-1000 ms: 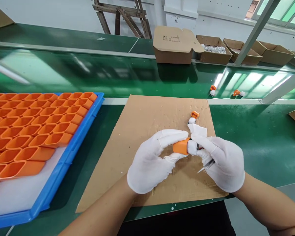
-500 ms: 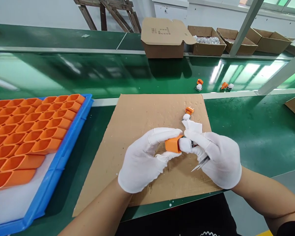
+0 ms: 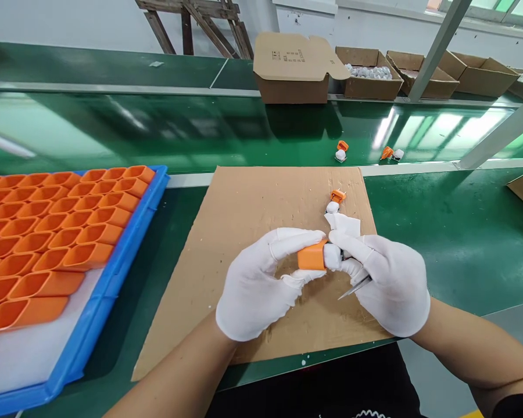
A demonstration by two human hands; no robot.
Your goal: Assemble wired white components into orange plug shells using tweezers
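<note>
My left hand (image 3: 261, 284), in a white glove, pinches an orange plastic sleeve (image 3: 312, 256) between thumb and fingertips. Against the sleeve's right end sits a white rounded part (image 3: 332, 256), gripped by the fingers of my gloved right hand (image 3: 386, 278). How far the part reaches into the sleeve cannot be made out. Pointed metal tweezers (image 3: 356, 287) stick out from under my right palm. A white flap-like piece (image 3: 343, 224) shows just above the right fingertips; whether it is glove fabric is unclear. Beyond it, an orange-and-white piece with metal prongs (image 3: 335, 200) rests on the cardboard sheet (image 3: 253, 203).
To the left, a blue tray (image 3: 126, 255) holds rows of orange sleeves (image 3: 65, 232). Small orange-and-white pieces (image 3: 341, 151) lie on the shiny green belt (image 3: 200, 133). Cardboard boxes (image 3: 292, 87) line the back shelf, one with white parts (image 3: 370, 72). A metal post (image 3: 497, 139) slants at right.
The orange sleeve has straightened against the white part, its open end now facing that part. The small pieces on the belt have moved left. The view has shifted slightly.
</note>
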